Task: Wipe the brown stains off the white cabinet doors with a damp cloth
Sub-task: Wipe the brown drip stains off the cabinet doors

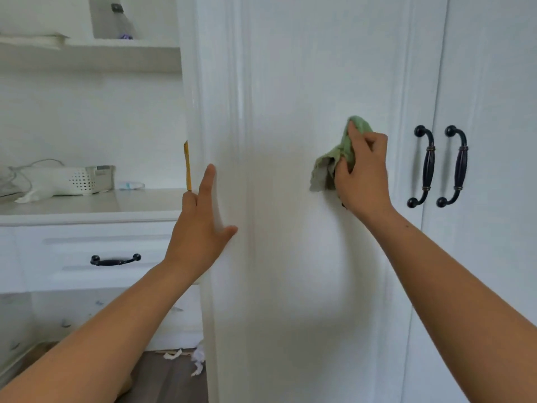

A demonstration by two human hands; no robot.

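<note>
Apparently nearly done: right hand (361,173) grips the green cloth (334,161) against a stainless-looking cabinet door (305,257), left hand (203,225) open, bracing it.

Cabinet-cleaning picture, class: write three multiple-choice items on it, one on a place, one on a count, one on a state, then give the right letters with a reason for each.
1. Where is the green cloth?
A. on the shelf
B. pressed against the cabinet door
C. on the floor

2. How many dark handles stand upright on the doors right of the cloth?
A. one
B. two
C. four

3. How is the left hand?
A. open, flat on the door's edge
B. clenched on a cloth
C. pulling a drawer

Answers: B, the right hand presses it there; B, two stand together; A, its fingers are spread.
</note>
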